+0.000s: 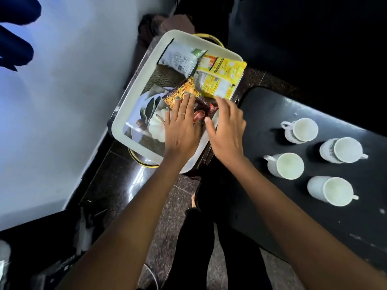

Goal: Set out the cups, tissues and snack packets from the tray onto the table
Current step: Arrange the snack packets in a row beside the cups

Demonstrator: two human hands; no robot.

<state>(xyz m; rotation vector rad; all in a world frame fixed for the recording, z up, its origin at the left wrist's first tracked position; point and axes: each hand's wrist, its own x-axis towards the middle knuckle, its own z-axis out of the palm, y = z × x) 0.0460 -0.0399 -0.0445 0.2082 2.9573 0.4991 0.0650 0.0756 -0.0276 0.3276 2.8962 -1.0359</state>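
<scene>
While both hands work the tray (134, 80), left hand (182, 130) lies flat on packets (184, 95), right hand (227, 130) grip unclear. Packets look light, crinkly, slippery; pinch an edge. Cups (290, 165) at 3 o'clock on surface (261, 114).

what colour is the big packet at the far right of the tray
Yellow packet, with printed text panels; it lies in the white tray, seen in the head view.

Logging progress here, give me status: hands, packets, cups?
Left hand flat on orange packet; right hand reaching at red packet. Four cups on table. Nothing blocking.
</scene>
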